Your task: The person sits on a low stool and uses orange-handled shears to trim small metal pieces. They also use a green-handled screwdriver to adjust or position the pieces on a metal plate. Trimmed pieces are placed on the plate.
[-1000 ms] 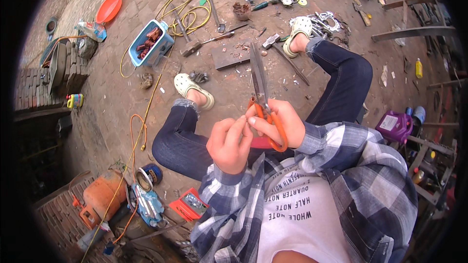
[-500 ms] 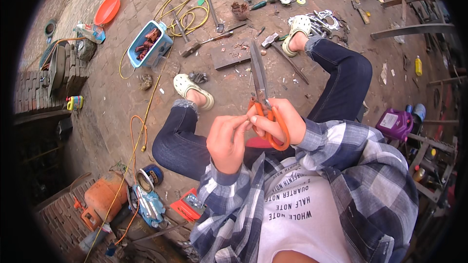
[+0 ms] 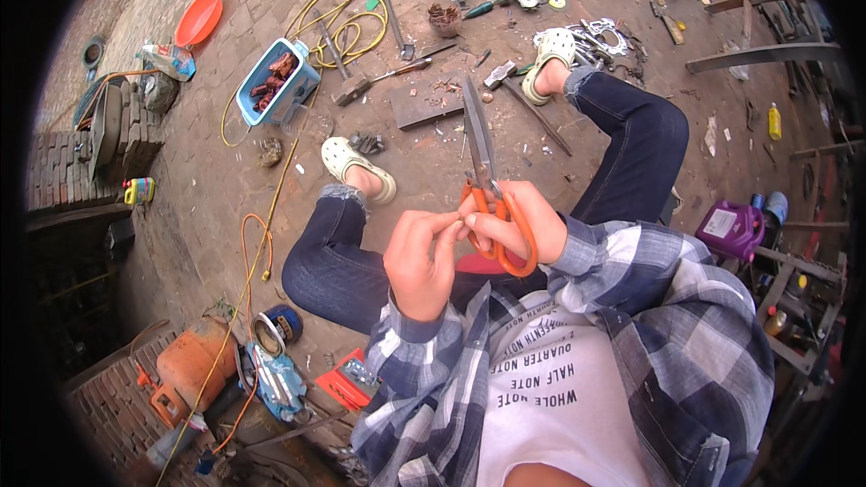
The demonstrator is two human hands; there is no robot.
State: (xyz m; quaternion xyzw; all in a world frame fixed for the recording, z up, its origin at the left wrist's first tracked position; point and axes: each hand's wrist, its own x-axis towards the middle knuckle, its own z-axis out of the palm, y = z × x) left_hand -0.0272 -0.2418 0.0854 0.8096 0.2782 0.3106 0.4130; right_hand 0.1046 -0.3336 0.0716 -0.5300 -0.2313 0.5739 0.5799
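My left hand [image 3: 419,260] has its fingertips pressed together, on what I cannot tell. Just right of it, the orange-handled shears [image 3: 483,158] point lengthwise away from me, hooked in my curled right hand [image 3: 521,224], the nearer one.

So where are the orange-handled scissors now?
In the head view's centre, the scissors sit in the person's right grip, beside the left grip, blade tips appearing right of the dark block.
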